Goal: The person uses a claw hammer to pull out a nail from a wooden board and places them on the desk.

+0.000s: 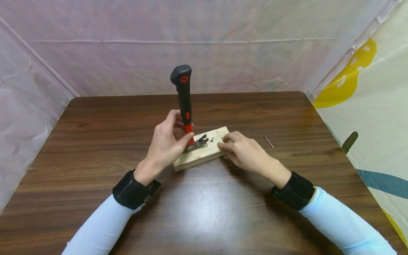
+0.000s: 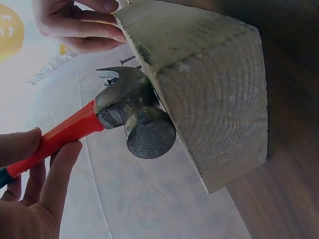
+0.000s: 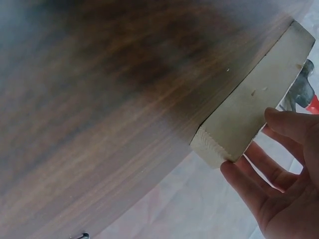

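A claw hammer (image 1: 183, 95) with a black and red handle stands upright, its head down on a pale wooden block (image 1: 204, 153). My left hand (image 1: 165, 141) holds the lower, red part of the handle between thumb and fingers. The hammer head (image 2: 132, 102) rests against the block's top, claw towards my right hand. Just beyond the claw, a nail (image 2: 127, 60) sticks out of the wood. My right hand (image 1: 242, 148) grips the right end of the block, thumb at its near edge and a finger at its end. Whether its hidden fingertips also touch a nail is unclear.
A loose nail (image 1: 268, 142) lies on the brown wooden table (image 1: 95, 141), right of my right hand. Pale sheeting (image 1: 204, 53) hangs behind the table and along its sides, with coloured patterns on the right.
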